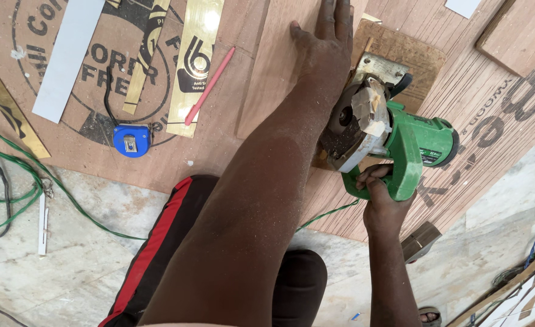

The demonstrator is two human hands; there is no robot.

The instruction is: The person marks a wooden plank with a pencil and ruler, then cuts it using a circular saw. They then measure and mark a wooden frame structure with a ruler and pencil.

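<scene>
Overhead view of a person seated at plywood sheets on a stone floor. Right hand (381, 189) is closed around the handle of a green circular saw (394, 140), which sits on its wooden base plate (406, 54) just right of a narrow wooden board (276, 60). Left hand (325, 39) lies flat, fingers spread, pressing on that board and gripping nothing. At left lie a red pencil (210, 86), a blue tape measure (132, 140), brass strips (196, 60) and green cable (31, 181).
</scene>
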